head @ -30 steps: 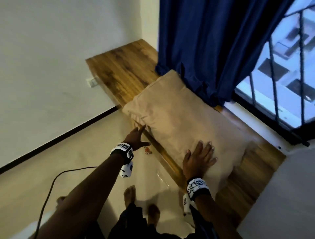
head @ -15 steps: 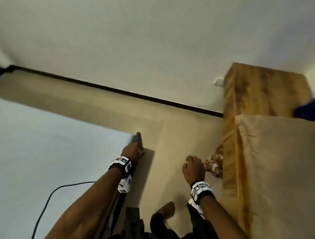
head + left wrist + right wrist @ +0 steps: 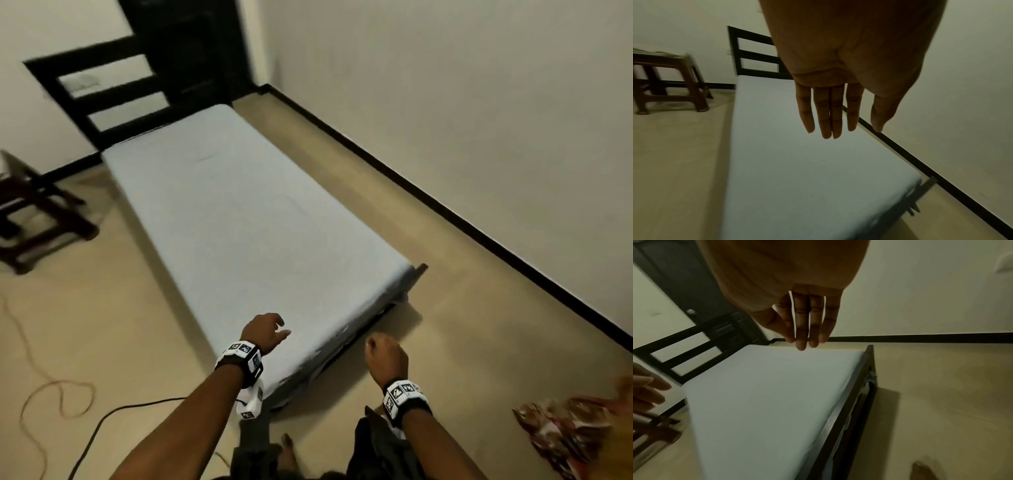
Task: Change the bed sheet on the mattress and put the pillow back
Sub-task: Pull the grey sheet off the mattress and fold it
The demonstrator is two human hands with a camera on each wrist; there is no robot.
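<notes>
A single mattress (image 3: pixel 239 219) wrapped in a smooth pale blue sheet (image 3: pixel 807 170) lies on a low dark bed frame (image 3: pixel 863 386), with a slatted headboard (image 3: pixel 113 102) at the far end. My left hand (image 3: pixel 265 334) hovers over the near corner of the mattress with straight fingers (image 3: pixel 826 120) and holds nothing. My right hand (image 3: pixel 385 356) hangs empty over the floor just off the bed's foot, and its fingers (image 3: pixel 803 331) are also straight. No pillow is in view.
A dark wooden stool (image 3: pixel 34 219) stands left of the bed. Cables (image 3: pixel 58 401) trail on the floor at the lower left. A crumpled red patterned cloth (image 3: pixel 575 438) lies on the floor at the lower right. A white wall (image 3: pixel 479 120) runs along the bed's right.
My view has swung left from the wooden ledge with the tan pillow to the bed. Both hands have left the pillow and now hover empty near the bed's foot.
</notes>
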